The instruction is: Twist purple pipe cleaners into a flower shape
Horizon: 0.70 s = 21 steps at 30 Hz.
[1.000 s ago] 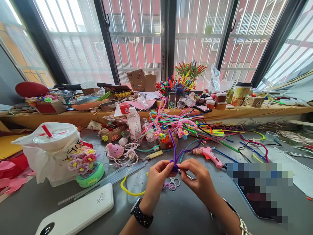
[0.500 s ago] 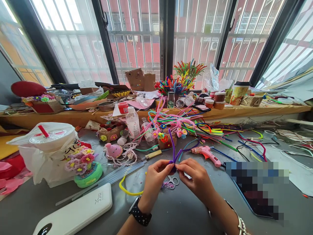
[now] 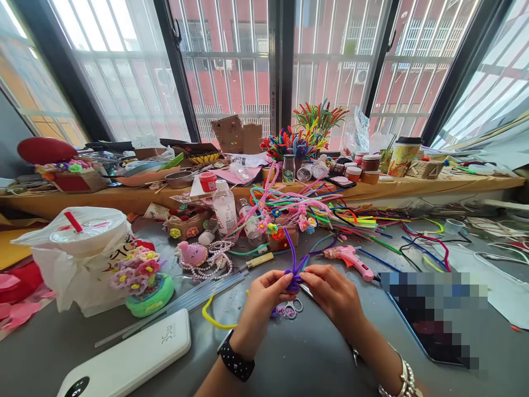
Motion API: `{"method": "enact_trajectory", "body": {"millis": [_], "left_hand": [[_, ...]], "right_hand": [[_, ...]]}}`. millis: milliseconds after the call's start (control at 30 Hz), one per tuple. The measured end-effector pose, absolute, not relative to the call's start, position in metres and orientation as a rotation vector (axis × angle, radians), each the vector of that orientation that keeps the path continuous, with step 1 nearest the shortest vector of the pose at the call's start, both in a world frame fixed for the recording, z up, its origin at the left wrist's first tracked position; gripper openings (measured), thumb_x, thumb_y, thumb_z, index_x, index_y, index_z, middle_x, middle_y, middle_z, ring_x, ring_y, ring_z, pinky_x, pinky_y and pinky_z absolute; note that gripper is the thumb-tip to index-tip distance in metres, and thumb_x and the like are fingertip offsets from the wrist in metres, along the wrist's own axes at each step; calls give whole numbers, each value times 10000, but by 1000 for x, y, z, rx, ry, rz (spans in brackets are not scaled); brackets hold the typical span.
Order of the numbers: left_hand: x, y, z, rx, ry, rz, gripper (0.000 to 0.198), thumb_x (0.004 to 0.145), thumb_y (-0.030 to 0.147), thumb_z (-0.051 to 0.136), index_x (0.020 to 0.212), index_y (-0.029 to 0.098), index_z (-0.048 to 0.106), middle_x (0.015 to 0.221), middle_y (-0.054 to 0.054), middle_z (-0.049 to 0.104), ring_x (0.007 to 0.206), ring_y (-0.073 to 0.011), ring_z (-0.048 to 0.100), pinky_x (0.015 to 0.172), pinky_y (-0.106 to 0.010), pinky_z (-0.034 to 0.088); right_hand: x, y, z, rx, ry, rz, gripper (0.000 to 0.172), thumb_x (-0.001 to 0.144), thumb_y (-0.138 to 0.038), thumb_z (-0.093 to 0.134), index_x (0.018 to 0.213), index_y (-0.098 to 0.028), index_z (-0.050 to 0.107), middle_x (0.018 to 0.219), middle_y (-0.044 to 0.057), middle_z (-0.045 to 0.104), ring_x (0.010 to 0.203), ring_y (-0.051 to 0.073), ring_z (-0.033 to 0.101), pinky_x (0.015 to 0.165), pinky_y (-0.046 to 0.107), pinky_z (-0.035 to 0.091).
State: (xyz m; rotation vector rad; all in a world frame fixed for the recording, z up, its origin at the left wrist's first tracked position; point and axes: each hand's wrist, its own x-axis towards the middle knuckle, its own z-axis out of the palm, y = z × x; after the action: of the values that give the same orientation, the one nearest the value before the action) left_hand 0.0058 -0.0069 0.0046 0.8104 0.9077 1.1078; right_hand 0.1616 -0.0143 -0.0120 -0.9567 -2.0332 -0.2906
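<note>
Between my two hands is a purple pipe cleaner (image 3: 293, 282), bent into small loops, with a longer end standing up from it. My left hand (image 3: 267, 295) pinches the looped part from the left, thumb and forefinger closed. From the right, my right hand (image 3: 333, 295) pinches the same pipe cleaner at its side, fingers curled. Just below the hands, small scissors (image 3: 292, 309) lie on the table, their handles showing. Purple scraps (image 3: 285, 312) lie beside them. A yellow pipe cleaner (image 3: 212, 317) curves on the table left of my left hand.
A pink glue gun (image 3: 349, 259) and a phone (image 3: 425, 325) lie to the right. Left are a white power bank (image 3: 132, 353), a green-potted flower piece (image 3: 149, 295) and a bagged drink cup (image 3: 88, 234). Many coloured pipe cleaners (image 3: 359, 223) and a bottle (image 3: 225, 207) stand farther back.
The shorter upright end of the purple pipe cleaner is now bent down into the looped part. My right hand has shifted slightly; the left still pinches.
</note>
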Motion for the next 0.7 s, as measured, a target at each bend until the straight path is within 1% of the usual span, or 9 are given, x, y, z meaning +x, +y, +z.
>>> {"method": "enact_trajectory", "body": {"millis": [133,200,267,367,433,500,700], "left_hand": [[7,-8,4,818,903,1105,205,538,284,696,606,109,612,543,-11,610,490,-94,555,496,-195,440],[7,-9,4,834,895,1121,199,555,284,685,618,111,611,561,-12,613,505,-93,555,510,-196,441],[6,-8,4,847,888,1139,189,570,279,676,631,114,610,583,-12,615,525,-93,557,528,-196,446],[5,-7,3,873,897,1157,174,574,269,674,638,119,612,601,-9,615,539,-92,560,539,-195,453],[4,-6,2,899,913,1157,166,576,266,673,642,123,620,610,-11,616,551,-96,561,550,-198,458],[5,-6,0,921,926,1153,166,577,267,671,654,126,630,624,-19,621,581,-110,567,571,-211,465],[12,-9,3,897,945,1194,231,549,267,687,732,132,646,696,-45,652,665,-142,581,647,-236,456]], "right_hand": [[161,-15,-13,-913,-2090,-297,256,794,-143,423,991,-241,553,870,55,620,766,158,565,678,273,449],[159,-15,-11,-909,-2068,-211,252,793,-142,419,986,-236,551,862,53,619,773,157,560,685,276,450],[156,-14,-9,-936,-2007,-40,232,779,-155,441,976,-222,544,850,52,609,758,155,553,673,275,454],[155,-13,-3,-1003,-1905,271,151,760,-201,476,889,-197,554,781,38,594,681,142,544,616,260,457],[155,-12,1,-1039,-1860,390,108,768,-230,472,800,-188,566,720,27,586,632,132,533,582,249,447],[155,-12,2,-1048,-1844,433,132,777,-249,464,745,-185,574,689,24,584,616,130,528,569,243,436],[153,-13,3,-1077,-1767,521,160,782,-276,448,723,-184,564,670,20,572,630,132,523,567,231,424]]}}
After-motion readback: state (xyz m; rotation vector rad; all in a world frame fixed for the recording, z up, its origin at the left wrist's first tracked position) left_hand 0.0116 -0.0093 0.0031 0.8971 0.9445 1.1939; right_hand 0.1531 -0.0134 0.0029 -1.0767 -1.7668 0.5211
